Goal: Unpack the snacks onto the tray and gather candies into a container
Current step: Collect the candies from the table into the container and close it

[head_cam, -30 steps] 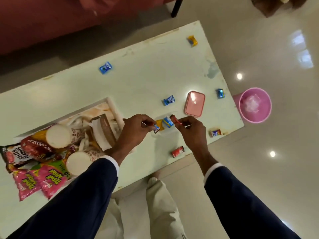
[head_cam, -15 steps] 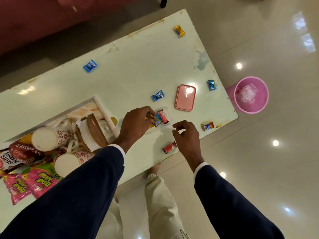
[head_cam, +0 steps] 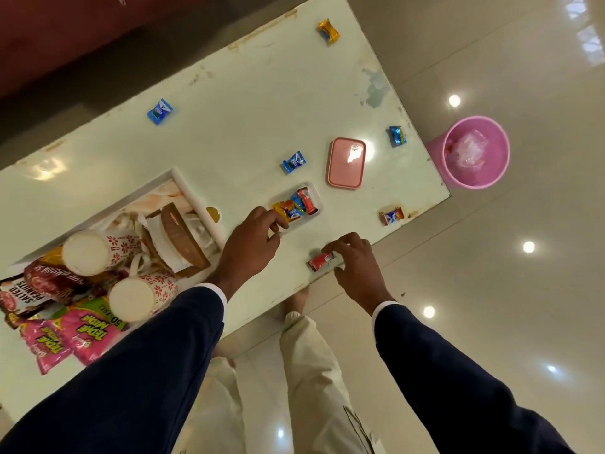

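clear container (head_cam: 315, 195) holds four candies (head_cam: 296, 206); right hand (head_cam: 355, 260) fingers pinch red candy (head_cam: 321, 260).

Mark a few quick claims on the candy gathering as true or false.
1. The pink lid sits on the container. False: it lies on the table beside the clear container.
2. The container holds several candies. True.
3. The right hand is on the red candy near the table edge. True; grip not clearly closed.
4. The pink bin stands on the table. False: on the floor.
5. The left hand touches the yellow candy. False: it is at the container.
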The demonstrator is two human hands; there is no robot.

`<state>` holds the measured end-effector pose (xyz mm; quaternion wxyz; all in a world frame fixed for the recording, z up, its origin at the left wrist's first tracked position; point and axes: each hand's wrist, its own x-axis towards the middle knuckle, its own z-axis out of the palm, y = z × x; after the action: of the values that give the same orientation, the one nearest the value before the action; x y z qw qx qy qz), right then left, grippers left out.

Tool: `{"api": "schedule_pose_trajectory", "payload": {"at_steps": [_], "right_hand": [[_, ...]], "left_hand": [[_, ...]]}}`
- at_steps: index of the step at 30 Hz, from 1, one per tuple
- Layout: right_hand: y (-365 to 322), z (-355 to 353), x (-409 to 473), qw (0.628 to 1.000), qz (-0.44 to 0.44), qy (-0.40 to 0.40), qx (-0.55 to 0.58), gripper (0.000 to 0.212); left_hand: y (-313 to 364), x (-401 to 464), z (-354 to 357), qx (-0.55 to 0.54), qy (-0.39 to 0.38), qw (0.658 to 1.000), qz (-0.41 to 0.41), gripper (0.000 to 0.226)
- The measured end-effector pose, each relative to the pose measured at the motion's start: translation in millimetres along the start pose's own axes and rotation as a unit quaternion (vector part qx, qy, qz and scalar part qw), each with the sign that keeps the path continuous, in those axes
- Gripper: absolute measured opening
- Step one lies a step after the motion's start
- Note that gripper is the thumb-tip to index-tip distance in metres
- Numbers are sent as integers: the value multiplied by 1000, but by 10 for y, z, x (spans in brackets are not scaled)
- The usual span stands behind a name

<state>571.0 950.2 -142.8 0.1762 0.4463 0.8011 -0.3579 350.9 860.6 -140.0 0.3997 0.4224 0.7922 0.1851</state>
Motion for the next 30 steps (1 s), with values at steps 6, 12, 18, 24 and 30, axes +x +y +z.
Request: {"api": "schedule_pose_trajectory", "payload": {"at_steps": [6,12,18,24,30], "right_hand": [[89,280,221,991,-83,12,-108,38],[188,166,399,998,-62,13,-9,13],[315,-214,411,907,99,36,409,32],[273,-425,517,885,76,66,454,28],[86,-404,652,865,108,94,480,22]], "left_hand": [[-45,-8,105,-27,22,999,-4,19],[-9,362,-114,-12,75,997,3,24],[197,960,-229,43,48,997,-38,40],[379,1498,-143,118,16,992,-47,41],[306,1529,-119,204,27,979,15,22]]}}
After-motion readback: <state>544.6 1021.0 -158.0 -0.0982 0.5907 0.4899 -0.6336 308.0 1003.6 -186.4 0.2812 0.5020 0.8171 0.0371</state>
